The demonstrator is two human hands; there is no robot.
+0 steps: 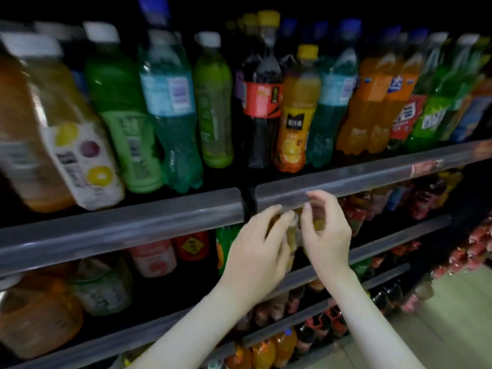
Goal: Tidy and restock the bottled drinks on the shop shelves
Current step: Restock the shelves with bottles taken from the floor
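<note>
Nearest, the left hand [255, 249] and right hand [328, 233] curl their fingers round an amber bottle [292, 237], held just under the price rail [346, 182], right of centre. It is probably being shelved; next it needs easing farther in, upright.

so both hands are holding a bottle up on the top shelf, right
Not the top shelf. The head view shows the left hand and right hand holding a yellowish bottle one level down, just under the top shelf's clear rail.
</note>
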